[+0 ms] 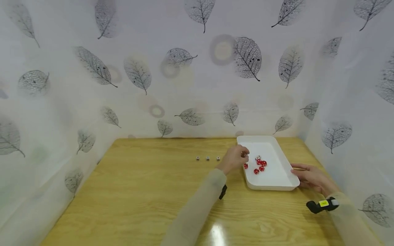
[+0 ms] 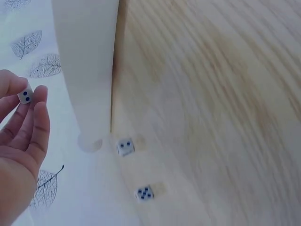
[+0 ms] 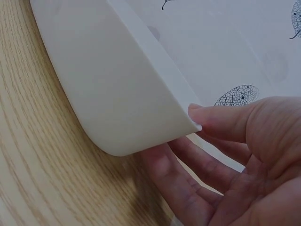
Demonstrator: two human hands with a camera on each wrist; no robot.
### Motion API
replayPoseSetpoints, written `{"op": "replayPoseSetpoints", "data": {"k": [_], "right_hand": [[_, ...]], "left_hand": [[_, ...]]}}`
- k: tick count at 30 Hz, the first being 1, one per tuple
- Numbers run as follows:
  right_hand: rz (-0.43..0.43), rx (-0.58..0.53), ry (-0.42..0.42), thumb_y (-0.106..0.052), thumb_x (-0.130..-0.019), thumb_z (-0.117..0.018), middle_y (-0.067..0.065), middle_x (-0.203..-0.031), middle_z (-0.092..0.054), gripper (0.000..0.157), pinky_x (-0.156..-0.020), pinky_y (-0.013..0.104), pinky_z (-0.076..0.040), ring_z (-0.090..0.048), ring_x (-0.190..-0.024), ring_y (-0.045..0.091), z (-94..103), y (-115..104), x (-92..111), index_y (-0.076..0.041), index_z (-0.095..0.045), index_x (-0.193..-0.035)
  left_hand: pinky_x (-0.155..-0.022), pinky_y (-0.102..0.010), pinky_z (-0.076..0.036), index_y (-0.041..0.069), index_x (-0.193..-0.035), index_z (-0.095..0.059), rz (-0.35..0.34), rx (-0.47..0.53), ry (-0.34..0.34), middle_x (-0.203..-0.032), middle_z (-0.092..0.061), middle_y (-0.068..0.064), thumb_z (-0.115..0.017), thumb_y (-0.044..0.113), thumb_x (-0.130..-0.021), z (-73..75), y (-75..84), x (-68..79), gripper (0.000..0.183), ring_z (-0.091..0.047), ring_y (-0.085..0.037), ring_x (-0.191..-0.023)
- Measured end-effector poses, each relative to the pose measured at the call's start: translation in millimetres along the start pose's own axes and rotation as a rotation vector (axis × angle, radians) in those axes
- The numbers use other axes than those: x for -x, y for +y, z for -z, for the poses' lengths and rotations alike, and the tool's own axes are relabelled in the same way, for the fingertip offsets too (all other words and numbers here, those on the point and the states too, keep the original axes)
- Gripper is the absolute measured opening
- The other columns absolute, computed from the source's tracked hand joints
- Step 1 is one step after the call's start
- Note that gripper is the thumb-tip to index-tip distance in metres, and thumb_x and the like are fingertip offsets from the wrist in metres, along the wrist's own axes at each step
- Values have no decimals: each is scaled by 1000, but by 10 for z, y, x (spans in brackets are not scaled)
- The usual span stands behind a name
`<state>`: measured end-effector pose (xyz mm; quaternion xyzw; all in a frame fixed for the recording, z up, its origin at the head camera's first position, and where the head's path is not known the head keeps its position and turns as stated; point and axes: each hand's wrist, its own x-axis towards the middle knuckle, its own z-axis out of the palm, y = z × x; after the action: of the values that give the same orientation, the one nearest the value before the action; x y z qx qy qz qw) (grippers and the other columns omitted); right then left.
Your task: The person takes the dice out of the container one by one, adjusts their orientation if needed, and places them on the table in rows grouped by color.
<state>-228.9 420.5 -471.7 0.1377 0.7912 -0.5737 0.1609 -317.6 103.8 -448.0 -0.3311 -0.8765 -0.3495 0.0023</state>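
Observation:
My left hand is over the left side of a white tray. Between thumb and fingers it pinches a white die with dark pips, clearest in the left wrist view. Several red dice lie inside the tray, along with white dice bunched beside them. At the tray's right side, my right hand grips the rim near the front corner. Its thumb is on the rim, and the other fingers reach under the tray's outer wall.
Left of the tray, three white dice stand in a row on the wooden table. Behind the table and along both sides hangs a pale leaf-patterned curtain. Each wrist wears a dark strap.

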Motion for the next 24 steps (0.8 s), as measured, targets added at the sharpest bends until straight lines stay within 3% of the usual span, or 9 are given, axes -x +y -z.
{"op": "replayPoseSetpoints", "data": {"k": [8, 16, 24], "right_hand": [[19, -1, -17, -29, -98, -60, -9, -101, -64, 74, -78, 32, -58, -66, -88, 8, 1, 2, 17, 5, -22, -152], [14, -1, -17, -30, -98, -60, -8, -103, -64, 77, -78, 32, -58, -66, -88, 9, -1, -6, 78, 5, -19, -153], [57, 37, -29, -29, -99, -58, 4, -121, -60, 75, -83, 31, -57, -65, -92, 8, -2, 0, 65, 6, -19, -152]], "left_hand": [[-73, -14, -51, 1, -112, -70, -11, 148, 68, -105, -69, -7, -63, 7, -90, 274, -199, 175, 24, -63, -8, -86], [-78, -18, -53, 3, -112, -70, 18, 86, 57, -107, -70, -8, -65, 7, -90, 455, -465, 343, 23, -66, -11, -88], [-79, -27, -55, 3, -116, -68, 105, 140, 100, -106, -70, -8, -65, 7, -91, 744, -731, 558, 25, -65, -17, -92]]}}
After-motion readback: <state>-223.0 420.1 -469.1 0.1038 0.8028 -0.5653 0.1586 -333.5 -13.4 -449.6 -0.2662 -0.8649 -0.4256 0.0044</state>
